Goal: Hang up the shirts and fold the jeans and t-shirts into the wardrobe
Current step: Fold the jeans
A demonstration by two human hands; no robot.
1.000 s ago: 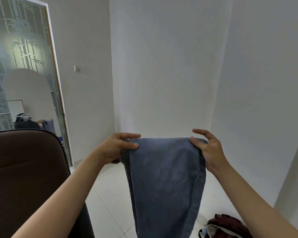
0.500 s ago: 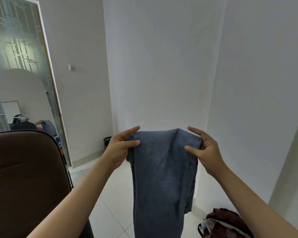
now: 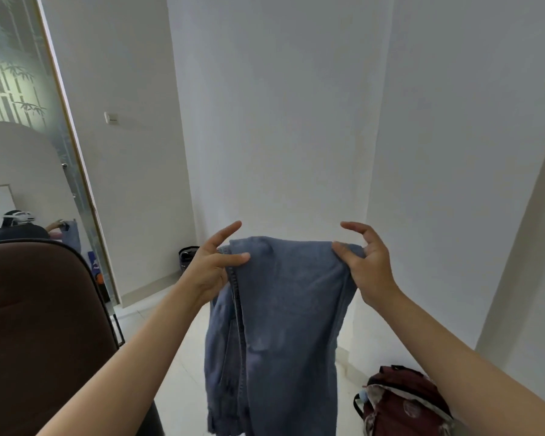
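Note:
A pair of blue jeans hangs folded lengthwise in front of me, held up in the air by its top edge. My left hand pinches the top left corner between thumb and fingers, with the index finger raised. At the top right corner my right hand pinches the cloth with its thumb, the other fingers curled above. The lower end of the jeans drops out of view at the bottom edge. No wardrobe is in view.
A brown chair back fills the lower left. A dark red bag lies on the floor at the lower right. A frosted glass door stands at the left, white walls ahead, and a small dark bin sits in the corner.
My hands have drawn closer together and the top edge of the jeans has slackened and bunched. The view has shifted slightly, showing more floor and the corner bin.

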